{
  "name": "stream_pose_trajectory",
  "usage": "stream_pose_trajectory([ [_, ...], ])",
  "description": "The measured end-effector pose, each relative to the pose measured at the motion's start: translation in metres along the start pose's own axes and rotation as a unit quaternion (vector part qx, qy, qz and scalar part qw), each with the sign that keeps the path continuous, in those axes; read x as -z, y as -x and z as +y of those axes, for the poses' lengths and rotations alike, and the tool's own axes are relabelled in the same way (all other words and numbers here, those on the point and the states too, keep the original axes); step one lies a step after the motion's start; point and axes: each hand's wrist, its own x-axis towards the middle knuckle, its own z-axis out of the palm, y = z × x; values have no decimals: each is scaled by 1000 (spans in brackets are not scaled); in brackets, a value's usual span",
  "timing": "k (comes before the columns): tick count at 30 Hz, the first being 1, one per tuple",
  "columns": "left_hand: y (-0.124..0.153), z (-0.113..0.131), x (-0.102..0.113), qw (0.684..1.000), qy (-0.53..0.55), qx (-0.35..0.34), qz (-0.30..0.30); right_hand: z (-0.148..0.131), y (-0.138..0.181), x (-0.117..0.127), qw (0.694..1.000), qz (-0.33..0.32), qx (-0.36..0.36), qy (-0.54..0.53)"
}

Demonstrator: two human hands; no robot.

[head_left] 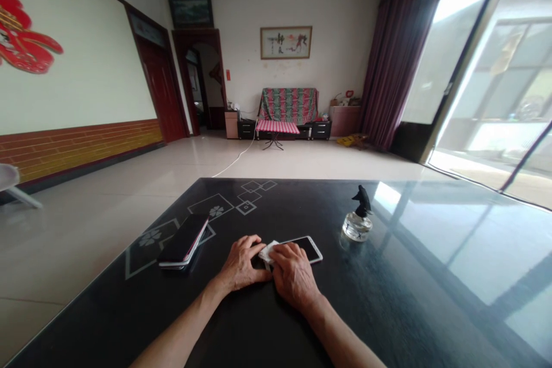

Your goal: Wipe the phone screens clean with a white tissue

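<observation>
A white-framed smartphone (311,248) with a dark screen lies flat on the black table (224,328). My left hand (241,265) is at the phone's left end, thumb along the near side and fingers on the far side, gripping it there. A crumpled white tissue (267,252) is pressed onto the screen under the fingers of my right hand (295,276), which covers the phone's middle. Whether the tissue is paper or cloth I cannot tell for sure.
A clear spray bottle (357,226) with a black nozzle stands to the right. On the left lies a small stack of dark, flat devices (184,241). Beyond the table's far edge, a small table with a red checked cover (277,126) stands by the wall.
</observation>
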Motion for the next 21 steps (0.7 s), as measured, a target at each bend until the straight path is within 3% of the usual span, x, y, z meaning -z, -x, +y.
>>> stream_pose_trajectory([
  [13, -1, -2, 3, 1000, 5, -18, -1, 40, -3, 5, 978, 86, -152, 110],
  [21, -2, 1, 4, 1000, 13, -11, 0, 50, -1, 5, 963, 100, -193, 161],
])
